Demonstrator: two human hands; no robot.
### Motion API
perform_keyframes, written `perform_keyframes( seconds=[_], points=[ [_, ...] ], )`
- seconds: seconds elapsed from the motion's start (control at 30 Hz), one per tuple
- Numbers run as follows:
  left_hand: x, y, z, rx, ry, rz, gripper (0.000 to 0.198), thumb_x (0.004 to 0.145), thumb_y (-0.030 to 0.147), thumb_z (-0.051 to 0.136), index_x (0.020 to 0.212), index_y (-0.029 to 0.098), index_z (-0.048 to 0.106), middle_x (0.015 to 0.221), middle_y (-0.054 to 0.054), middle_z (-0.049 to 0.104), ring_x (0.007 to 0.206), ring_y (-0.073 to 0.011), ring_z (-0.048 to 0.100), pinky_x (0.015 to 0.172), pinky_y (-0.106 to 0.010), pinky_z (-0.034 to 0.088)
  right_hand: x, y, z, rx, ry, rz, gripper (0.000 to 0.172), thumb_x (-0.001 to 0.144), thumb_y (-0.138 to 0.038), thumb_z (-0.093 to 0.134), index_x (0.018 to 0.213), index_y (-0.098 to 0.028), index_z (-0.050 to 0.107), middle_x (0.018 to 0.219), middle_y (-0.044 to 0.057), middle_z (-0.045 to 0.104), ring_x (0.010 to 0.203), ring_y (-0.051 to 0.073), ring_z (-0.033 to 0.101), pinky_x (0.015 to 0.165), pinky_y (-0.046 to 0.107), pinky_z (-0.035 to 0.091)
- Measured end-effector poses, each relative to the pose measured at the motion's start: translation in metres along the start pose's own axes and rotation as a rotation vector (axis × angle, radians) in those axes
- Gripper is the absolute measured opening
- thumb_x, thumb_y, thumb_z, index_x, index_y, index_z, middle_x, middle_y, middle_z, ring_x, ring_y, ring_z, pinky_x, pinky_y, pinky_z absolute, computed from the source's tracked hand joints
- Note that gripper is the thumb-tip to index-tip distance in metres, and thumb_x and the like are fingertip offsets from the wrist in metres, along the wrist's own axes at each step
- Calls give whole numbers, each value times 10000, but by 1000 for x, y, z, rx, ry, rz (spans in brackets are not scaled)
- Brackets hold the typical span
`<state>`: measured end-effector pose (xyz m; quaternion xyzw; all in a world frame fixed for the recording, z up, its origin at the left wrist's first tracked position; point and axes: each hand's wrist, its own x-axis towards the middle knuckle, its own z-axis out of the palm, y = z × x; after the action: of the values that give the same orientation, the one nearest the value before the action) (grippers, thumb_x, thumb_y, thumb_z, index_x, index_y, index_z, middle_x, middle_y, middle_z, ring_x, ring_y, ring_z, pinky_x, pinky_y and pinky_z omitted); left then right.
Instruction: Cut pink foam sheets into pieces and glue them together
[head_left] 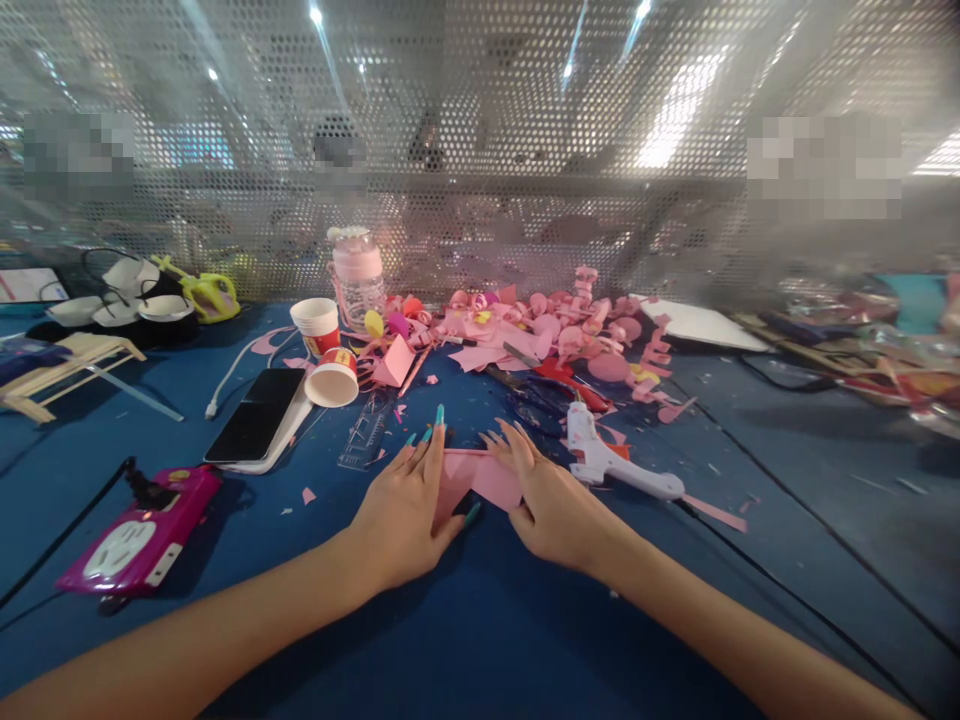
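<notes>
A folded piece of pink paper [491, 480] lies on the blue table between my two hands. My left hand [405, 505] rests on its left side, fingers stretched forward and the thumb pointing inward below the paper. On the right side, my right hand [551, 500] lies with extended fingers over the paper's upper right part and its thumb at the edge. Just right of my right hand is a white glue gun [619, 465]. Scissors [536, 395] and a clear ruler [364, 432] lie beyond the hands.
Pink paper pieces [540, 335] are heaped before a perforated metal screen [480, 170]. To the left are paper cups [315, 318], a pink-lidded bottle [358, 275], a black phone [259, 415] and a magenta power strip [142, 535]. Black cables cross the right side.
</notes>
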<state>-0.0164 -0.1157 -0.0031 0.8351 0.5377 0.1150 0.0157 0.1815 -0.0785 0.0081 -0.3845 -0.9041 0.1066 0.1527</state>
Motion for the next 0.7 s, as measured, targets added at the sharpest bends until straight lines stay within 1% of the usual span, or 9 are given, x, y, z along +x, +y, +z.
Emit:
perform_keyframes(
  seconds=[0.1,0.17,0.23,0.33,0.43,0.53,0.63,0.7],
  points=[
    [0,1,-2,5,-15,-2,851,782,387,447,1359,43,-76,1390,-231,292,1224,-297,395,992,-440,333,0,-1,0,-35,-6,-14,861,565,-48,395,1371,15,99,1288,247,440,1225,295,390,999,495,338],
    [-1,2,-2,12,-19,0,858,778,389,453,1357,35,-72,1380,-241,305,1216,-298,406,990,-438,335,-1,-1,0,-44,1,-15,868,559,-45,393,1368,22,86,1274,250,455,1227,295,387,988,497,351],
    [-2,2,-2,16,-12,5,867,777,397,456,1357,38,-78,1371,-247,318,1202,-302,423,981,-443,343,-2,-1,0,-51,9,-7,875,555,-45,392,1368,21,75,1252,245,481,1226,300,387,973,496,370],
    [-3,4,-2,25,1,15,872,778,408,455,1359,40,-81,1365,-251,325,1187,-306,440,967,-449,355,-3,-2,0,-82,-4,2,855,557,-53,398,1361,30,116,1245,245,488,1233,318,368,968,486,384],
    [-4,5,-3,33,2,21,880,771,409,465,1358,31,-71,1355,-256,340,1180,-306,447,969,-449,356,-4,-5,0,-126,-23,-9,832,570,-68,404,1350,54,142,1263,251,467,1239,315,357,1002,469,356],
    [-5,6,-3,29,3,25,888,755,405,484,1358,34,-52,1343,-260,358,1180,-304,448,972,-445,358,-5,-7,1,-173,-25,-29,833,578,-88,410,1342,83,124,1256,262,468,1238,303,363,1033,458,321],
    [-5,6,-3,18,17,26,896,739,405,502,1359,39,-32,1337,-265,363,1173,-308,455,964,-447,366,-6,-9,4,-209,-11,-56,837,582,-97,408,1340,87,105,1259,269,462,1217,288,402,1050,470,286],
    [-6,7,-3,13,26,28,906,729,406,512,1359,38,-24,1330,-266,373,1166,-311,462,958,-451,372,-7,-11,6,-216,9,-52,831,592,-96,402,1343,83,93,1241,256,488,1202,273,426,1056,468,276]
  ],
)
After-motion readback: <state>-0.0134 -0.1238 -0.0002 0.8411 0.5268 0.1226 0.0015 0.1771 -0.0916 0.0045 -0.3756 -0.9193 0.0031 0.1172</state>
